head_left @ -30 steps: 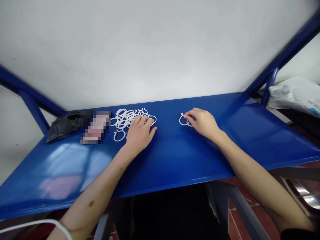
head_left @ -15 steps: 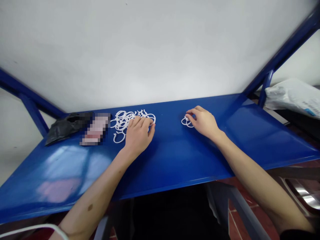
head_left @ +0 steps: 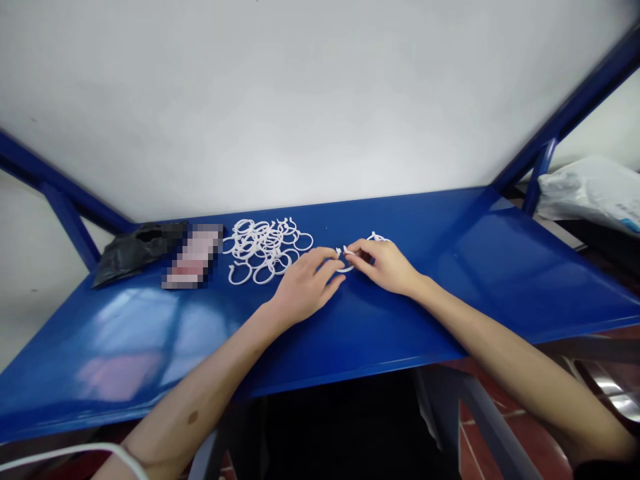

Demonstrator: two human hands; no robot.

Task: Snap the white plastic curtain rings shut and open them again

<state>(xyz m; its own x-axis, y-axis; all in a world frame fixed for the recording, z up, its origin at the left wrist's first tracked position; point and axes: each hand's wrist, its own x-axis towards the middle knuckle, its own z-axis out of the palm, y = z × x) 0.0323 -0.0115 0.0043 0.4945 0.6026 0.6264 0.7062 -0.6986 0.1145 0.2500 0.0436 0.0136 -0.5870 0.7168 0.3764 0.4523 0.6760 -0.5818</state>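
Over the middle of the table, my left hand (head_left: pixel 306 285) and my right hand (head_left: pixel 387 267) meet around one white plastic snap ring (head_left: pixel 346 269). The ring's two ends stand apart at the top, with a gap between them. My left fingers pinch its left side, and my right thumb and fingers grip the right end. Behind my right hand lie other white rings (head_left: pixel 376 237), partly hidden by it. To the left of my left hand is a loose pile of several white snap rings (head_left: pixel 260 243), some with their ends apart.
A blue table (head_left: pixel 340 347) runs along a pale wall, between blue metal braces. On its left lie a black plastic bag (head_left: pixel 130 257) and a blurred-out flat object (head_left: pixel 193 257). A clear plastic bag (head_left: pixel 590 190) sits beyond the right brace. A white cable (head_left: pixel 65 455) crosses my left forearm.
My left hand has come away from the pile to the right with a ring. My right hand has moved left from the small group of rings and now grips the same ring.
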